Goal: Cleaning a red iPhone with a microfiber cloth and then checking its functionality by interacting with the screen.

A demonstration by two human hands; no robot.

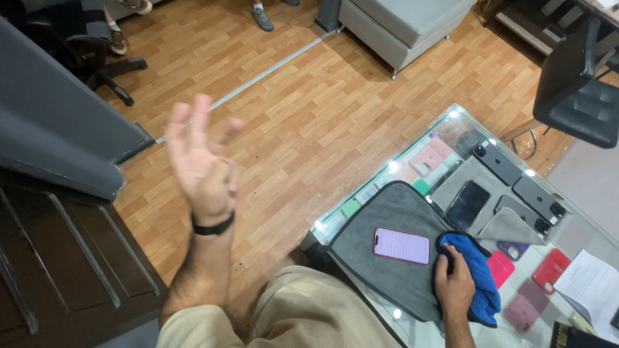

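Note:
My left hand (201,160) is raised in the air over the wooden floor, palm up, fingers spread, holding nothing; a black band circles its wrist. My right hand (453,282) rests on a blue cloth (480,274) and grips it at the edge of a grey mat (380,222) on a glass counter (451,116). A phone with a lit pinkish screen (401,245) lies face up on the grey mat, just left of my right hand.
Several dark phones (496,161) lie on a second grey cloth farther back. Pink, red and purple phone cases (548,270) and a paper sheet (590,283) sit to the right. A black chair (577,90), a grey ottoman (403,26), a dark wooden cabinet (58,258) and other people's feet (261,16) surround the area.

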